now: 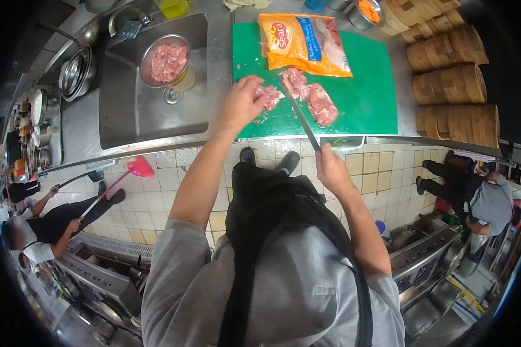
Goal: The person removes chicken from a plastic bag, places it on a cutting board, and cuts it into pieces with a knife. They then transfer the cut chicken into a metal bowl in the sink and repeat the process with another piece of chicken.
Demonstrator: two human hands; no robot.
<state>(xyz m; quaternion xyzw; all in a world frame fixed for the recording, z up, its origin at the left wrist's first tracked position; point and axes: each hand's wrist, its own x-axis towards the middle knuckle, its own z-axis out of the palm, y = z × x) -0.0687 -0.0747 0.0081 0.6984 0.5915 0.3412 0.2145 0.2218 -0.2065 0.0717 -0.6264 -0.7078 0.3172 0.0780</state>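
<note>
My right hand (332, 169) is closed around the handle of a long knife (299, 113), its blade angled up and left across the green cutting board (370, 87). The fingers of my left hand (242, 104) curl over a piece of raw chicken (269, 97) left of the blade. Touching the blade's far end on the right is more cut chicken (295, 82). A larger chicken piece (322, 105) lies farther right. Behind the meat rests an orange printed chicken bag (307, 45).
Left of the board is a steel sink (121, 110) with a bowl of raw meat (167, 61) on a yellowish container. Bamboo steamers (457, 121) line the right side. Carrots fill a metal container (366, 13). One person (46, 231) holds a pink-headed broom; another (486, 199) stands right.
</note>
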